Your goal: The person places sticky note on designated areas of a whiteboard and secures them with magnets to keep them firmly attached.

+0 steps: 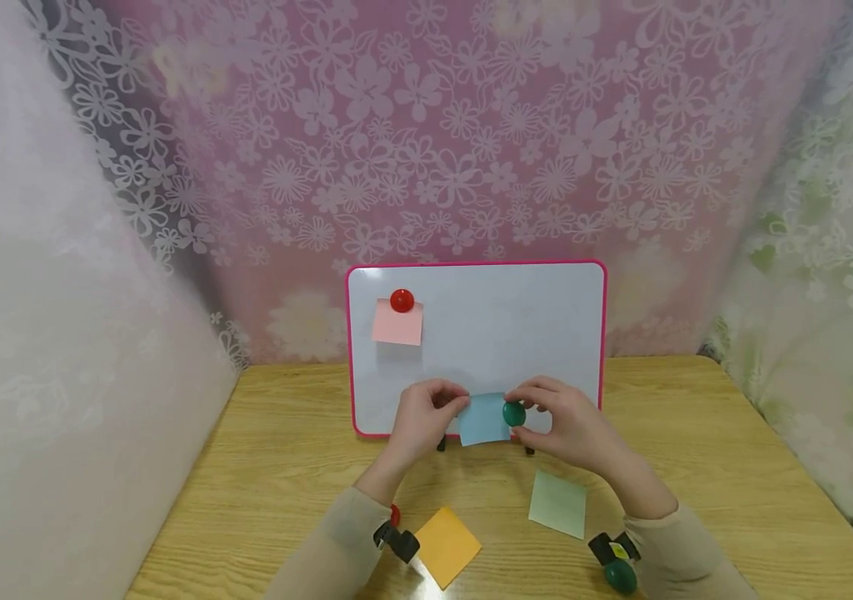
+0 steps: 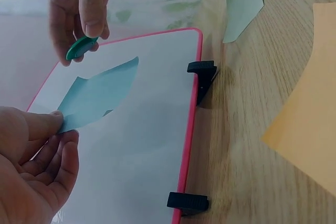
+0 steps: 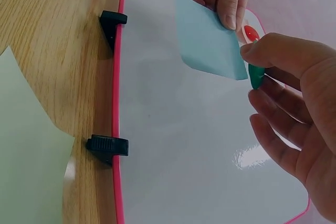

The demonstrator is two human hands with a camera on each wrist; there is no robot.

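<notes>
A blue sticky note (image 1: 484,419) is pinched by one edge between the thumb and fingers of my left hand (image 1: 426,417). It hangs in front of the lower part of a whiteboard (image 1: 516,333) with a pink frame. My right hand (image 1: 572,425) grips a round green magnet (image 1: 514,414) between thumb and fingers, close to the note's right side. In the left wrist view the green magnet (image 2: 81,48) is apart from the blue note (image 2: 100,95). Higher on the board, a red magnet (image 1: 401,301) holds a pink sticky note (image 1: 398,323).
An orange note (image 1: 447,547) and a pale green note (image 1: 557,504) lie on the wooden table (image 1: 284,467). A red item (image 1: 395,515) shows partly beside my left sleeve, and another green magnet (image 1: 620,576) lies by the right wrist. Black feet (image 2: 188,201) support the board.
</notes>
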